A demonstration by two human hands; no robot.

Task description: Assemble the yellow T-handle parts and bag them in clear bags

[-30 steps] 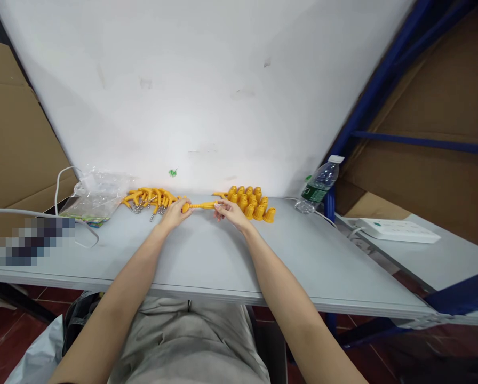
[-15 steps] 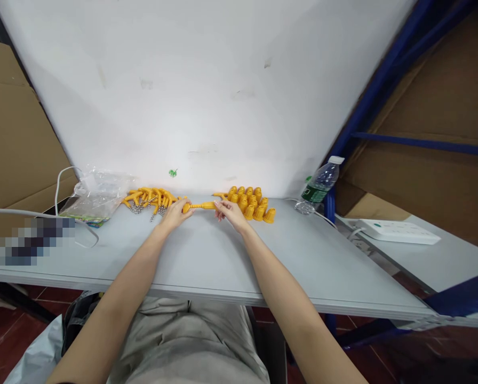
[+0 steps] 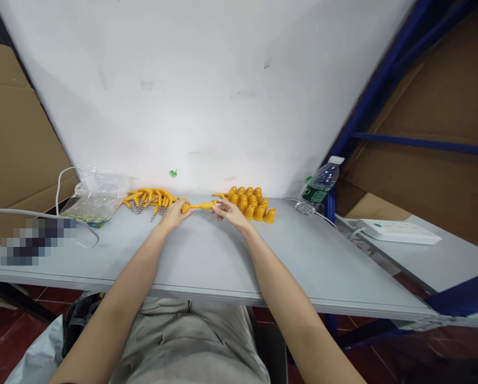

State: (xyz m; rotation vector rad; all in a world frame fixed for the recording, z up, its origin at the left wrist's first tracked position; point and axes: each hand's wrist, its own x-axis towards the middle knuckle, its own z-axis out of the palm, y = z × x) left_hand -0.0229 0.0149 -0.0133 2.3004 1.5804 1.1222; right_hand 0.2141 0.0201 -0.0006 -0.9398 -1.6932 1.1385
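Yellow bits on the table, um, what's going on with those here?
A person is holding a yellow rod sideways between their two hands. The left hand grips one end; the fingers of the right hand are at the other, too small to tell whether they pinch it. Beside the left hand lies a pile of yellow branched pieces with chains. By the right hand, yellow cones stand grouped on the table.

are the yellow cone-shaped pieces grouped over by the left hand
No, the yellow cone-shaped pieces stand beside the right hand; yellow branching pieces with metal chains lie by the left hand.
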